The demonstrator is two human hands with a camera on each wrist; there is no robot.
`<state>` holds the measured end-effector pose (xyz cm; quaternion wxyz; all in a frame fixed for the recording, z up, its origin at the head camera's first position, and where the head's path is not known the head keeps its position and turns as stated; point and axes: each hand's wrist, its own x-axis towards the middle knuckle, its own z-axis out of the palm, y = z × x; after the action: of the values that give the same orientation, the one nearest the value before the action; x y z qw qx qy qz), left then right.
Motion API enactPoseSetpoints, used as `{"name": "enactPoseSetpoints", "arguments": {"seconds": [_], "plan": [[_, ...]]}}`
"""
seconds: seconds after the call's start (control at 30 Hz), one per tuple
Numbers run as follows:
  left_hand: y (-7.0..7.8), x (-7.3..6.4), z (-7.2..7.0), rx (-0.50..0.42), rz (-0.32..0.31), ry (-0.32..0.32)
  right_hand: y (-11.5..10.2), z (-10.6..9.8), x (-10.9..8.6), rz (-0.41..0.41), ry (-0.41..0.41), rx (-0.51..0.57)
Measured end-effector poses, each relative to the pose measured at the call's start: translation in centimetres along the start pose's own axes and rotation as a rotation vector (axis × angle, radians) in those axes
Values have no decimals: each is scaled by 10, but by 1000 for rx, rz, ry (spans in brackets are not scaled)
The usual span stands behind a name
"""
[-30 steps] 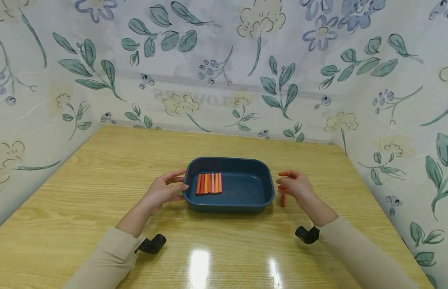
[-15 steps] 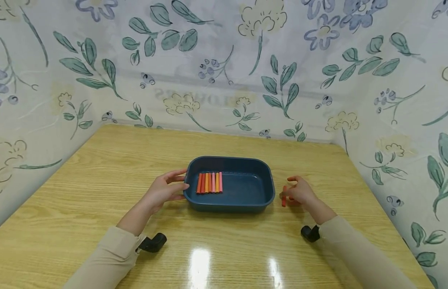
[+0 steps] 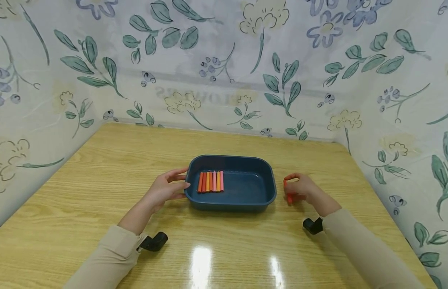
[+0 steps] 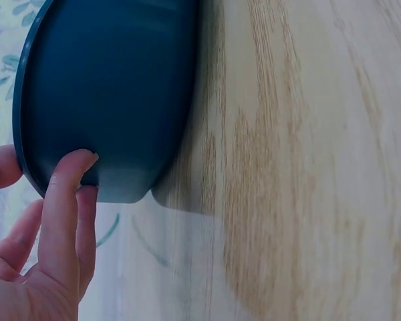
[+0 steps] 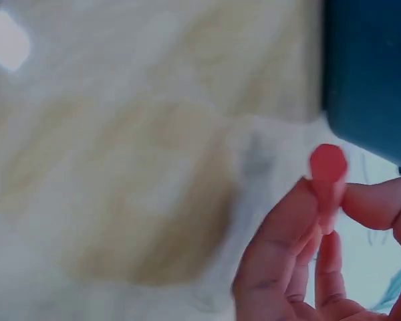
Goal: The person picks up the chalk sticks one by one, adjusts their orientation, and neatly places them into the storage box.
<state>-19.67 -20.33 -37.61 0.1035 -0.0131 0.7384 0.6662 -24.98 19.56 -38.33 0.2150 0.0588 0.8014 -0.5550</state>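
My left hand (image 3: 165, 188) holds the left end of a dark blue rectangular tray (image 3: 245, 185), thumb at the rim and fingers against the outer wall (image 4: 120, 87). Inside the tray, at its left, several round sticks in red, orange, pink and yellow (image 3: 211, 182) lie side by side in a row. To the right of the tray, my right hand (image 3: 302, 190) pinches a single red round stick (image 5: 328, 164) between thumb and fingers. The right wrist view shows the stick's flat round end facing the camera, with the tray's wall beyond it.
The tray stands on a wood-grain table (image 3: 137, 152) with two bright reflections near the front. A floral-patterned sheet (image 3: 224, 76) hangs behind the table and along both sides. Each wrist carries a small black camera mount (image 3: 155, 241).
My right hand has gone from reaching over the red stick on the table to pinching it, and the stick has shifted slightly right. The left hand keeps its hold on the tray.
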Motion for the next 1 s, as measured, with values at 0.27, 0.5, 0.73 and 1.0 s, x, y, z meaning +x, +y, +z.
{"name": "enactPoseSetpoints", "arguments": {"seconds": [0.27, 0.5, 0.73, 1.0], "plan": [[0, 0, 0, -1, -10, 9, -31, -5, -1, 8, -52, 227], [-1, 0, -1, 2, -5, 6, -68, 6, 1, 9, -108, 279], [-2, 0, 0, -4, -3, 6, -98, 26, 4, 28, -153, 266], [-2, 0, 0, -9, 11, -4, -117, 57, 19, 65, -158, 298]]}}
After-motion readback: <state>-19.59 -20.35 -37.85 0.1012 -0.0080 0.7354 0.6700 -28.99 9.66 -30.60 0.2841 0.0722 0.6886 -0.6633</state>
